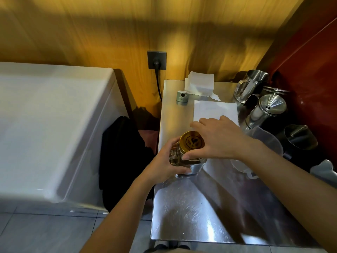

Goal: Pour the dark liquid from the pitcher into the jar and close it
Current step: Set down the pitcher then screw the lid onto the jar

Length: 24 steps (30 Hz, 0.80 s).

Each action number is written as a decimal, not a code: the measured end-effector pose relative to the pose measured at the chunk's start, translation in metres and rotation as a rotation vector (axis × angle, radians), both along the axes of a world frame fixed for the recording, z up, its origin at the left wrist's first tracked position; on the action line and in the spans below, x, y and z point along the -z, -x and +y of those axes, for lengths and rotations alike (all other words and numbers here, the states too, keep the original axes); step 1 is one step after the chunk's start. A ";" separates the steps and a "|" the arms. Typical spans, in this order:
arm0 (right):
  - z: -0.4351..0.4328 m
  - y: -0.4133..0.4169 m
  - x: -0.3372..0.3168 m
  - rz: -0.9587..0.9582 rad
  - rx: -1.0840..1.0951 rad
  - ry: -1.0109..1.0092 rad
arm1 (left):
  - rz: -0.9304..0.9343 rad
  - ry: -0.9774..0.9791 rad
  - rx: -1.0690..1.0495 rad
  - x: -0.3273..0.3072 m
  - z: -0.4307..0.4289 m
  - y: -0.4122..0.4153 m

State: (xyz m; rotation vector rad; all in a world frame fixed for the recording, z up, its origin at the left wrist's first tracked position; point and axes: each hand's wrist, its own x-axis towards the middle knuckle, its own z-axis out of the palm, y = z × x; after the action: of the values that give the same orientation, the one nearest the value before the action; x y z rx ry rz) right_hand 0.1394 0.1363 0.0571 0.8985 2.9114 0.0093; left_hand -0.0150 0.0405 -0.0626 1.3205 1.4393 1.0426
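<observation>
Jar (184, 161) between hands: left (166, 161) gripping, right (217, 141) apparently on lid (191, 140).

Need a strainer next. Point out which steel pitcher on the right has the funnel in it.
The middle steel pitcher, funnel in its mouth; the rear steel pitcher stands open.

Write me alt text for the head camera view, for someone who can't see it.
Two bare hands close a glass jar on a steel table: the left hand grips its side and the right hand holds the gold lid on top. A clear pitcher, metal jugs and white paper sit behind.
</observation>
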 end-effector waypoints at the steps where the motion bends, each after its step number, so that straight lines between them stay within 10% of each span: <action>1: 0.002 -0.002 -0.003 0.007 -0.011 0.057 | 0.002 0.000 -0.002 0.001 0.000 0.000; 9: 0.009 -0.001 -0.011 0.012 -0.252 0.291 | 0.037 0.012 -0.017 0.004 0.001 0.000; 24: 0.002 0.006 0.004 -0.054 0.053 0.102 | 0.000 0.021 0.004 -0.007 -0.001 -0.003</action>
State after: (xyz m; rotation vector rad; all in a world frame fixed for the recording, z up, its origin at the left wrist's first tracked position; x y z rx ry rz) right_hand 0.1338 0.1379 0.0532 0.9425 2.8094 -0.1163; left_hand -0.0116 0.0396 -0.0555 1.3083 1.4432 1.0225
